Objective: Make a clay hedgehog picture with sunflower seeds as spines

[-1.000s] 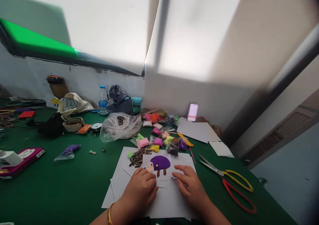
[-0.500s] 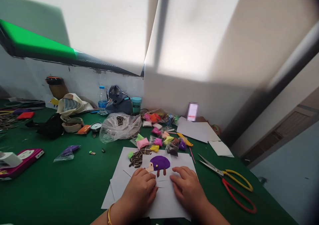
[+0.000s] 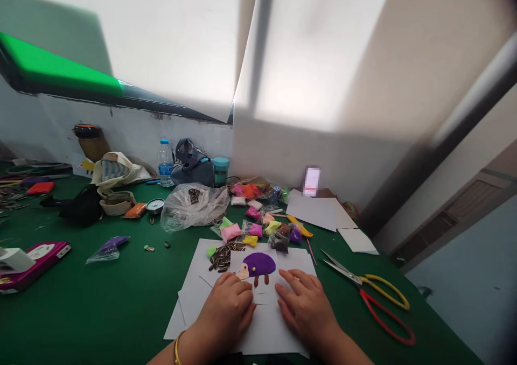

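Observation:
A small white card (image 3: 263, 296) bears a purple hedgehog figure (image 3: 260, 264), which looks like modelling clay, with a pale snout and brown legs. It lies on larger white paper sheets (image 3: 194, 300). My left hand (image 3: 229, 300) rests at the card's left side, fingers bent loosely downward and thumb apart, gripping nothing visible. On the opposite side my right hand (image 3: 302, 299) lies with its fingers stretched and parted, tips by the card's right edge. Striped sunflower seeds (image 3: 226, 255) are heaped just beyond my left hand, beside a green clay lump (image 3: 211, 251).
Large scissors (image 3: 363, 284) lie partly open on the right, blades pointing away. Bagged coloured clay (image 3: 254, 229) and a plastic bag (image 3: 196, 206) with seeds are behind the sheets. A magenta box (image 3: 40, 262) sits at left. A lit phone (image 3: 311, 181) leans at the wall.

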Demonstrator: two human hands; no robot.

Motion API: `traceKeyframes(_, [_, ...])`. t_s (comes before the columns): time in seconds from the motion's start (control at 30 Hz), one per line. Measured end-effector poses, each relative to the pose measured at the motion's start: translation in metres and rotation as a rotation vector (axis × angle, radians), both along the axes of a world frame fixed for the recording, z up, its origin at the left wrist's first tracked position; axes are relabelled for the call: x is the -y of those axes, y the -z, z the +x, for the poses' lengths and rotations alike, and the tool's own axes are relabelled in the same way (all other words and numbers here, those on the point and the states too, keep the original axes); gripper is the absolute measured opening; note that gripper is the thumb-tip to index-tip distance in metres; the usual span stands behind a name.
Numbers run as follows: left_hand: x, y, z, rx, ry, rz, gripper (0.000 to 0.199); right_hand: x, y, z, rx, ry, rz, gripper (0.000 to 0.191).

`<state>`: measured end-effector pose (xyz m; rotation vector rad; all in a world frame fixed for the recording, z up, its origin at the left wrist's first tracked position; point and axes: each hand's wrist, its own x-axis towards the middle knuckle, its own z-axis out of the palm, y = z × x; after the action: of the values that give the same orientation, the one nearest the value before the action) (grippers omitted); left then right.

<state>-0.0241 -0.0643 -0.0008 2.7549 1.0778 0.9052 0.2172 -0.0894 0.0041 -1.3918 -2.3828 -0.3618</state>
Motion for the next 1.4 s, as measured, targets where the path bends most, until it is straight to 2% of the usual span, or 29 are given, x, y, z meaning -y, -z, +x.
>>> traceKeyframes(0.17, [0.000,-0.002,0.001,0.003,0.000,-0.014,0.008,0.000,0.001,0.001,-0.012,-0.047,-0.032,0.025])
traceKeyframes(0.3, [0.000,-0.002,0.001,0.010,0.004,-0.013,0.008,0.000,0.002,0.001,-0.067,0.004,-0.041,0.025])
traceKeyframes(0.43, [0.002,-0.002,0.000,0.014,0.003,-0.015,0.010,0.002,0.001,0.000,-0.161,-0.068,-0.098,0.029])
traceKeyframes(0.57, [0.002,-0.004,0.000,0.004,-0.001,-0.014,0.009,-0.002,-0.001,0.005,-0.299,-0.024,-0.120,0.033])
traceKeyframes(0.7, [0.001,-0.006,0.001,0.004,-0.003,-0.003,0.009,-0.007,-0.001,0.008,-0.386,0.006,-0.164,0.028])
traceKeyframes(0.9, [0.002,-0.008,0.001,-0.013,-0.010,-0.001,0.008,-0.007,-0.001,-0.004,-0.382,0.068,-0.254,0.013])
traceKeyframes(1.23, [0.002,-0.011,0.002,-0.018,0.001,0.014,0.007,-0.016,-0.004,-0.023,-0.308,0.117,-0.242,0.019])
traceKeyframes(1.4, [0.003,-0.010,0.004,-0.011,0.000,0.055,0.007,-0.019,-0.005,-0.021,-0.400,0.119,-0.273,0.019])
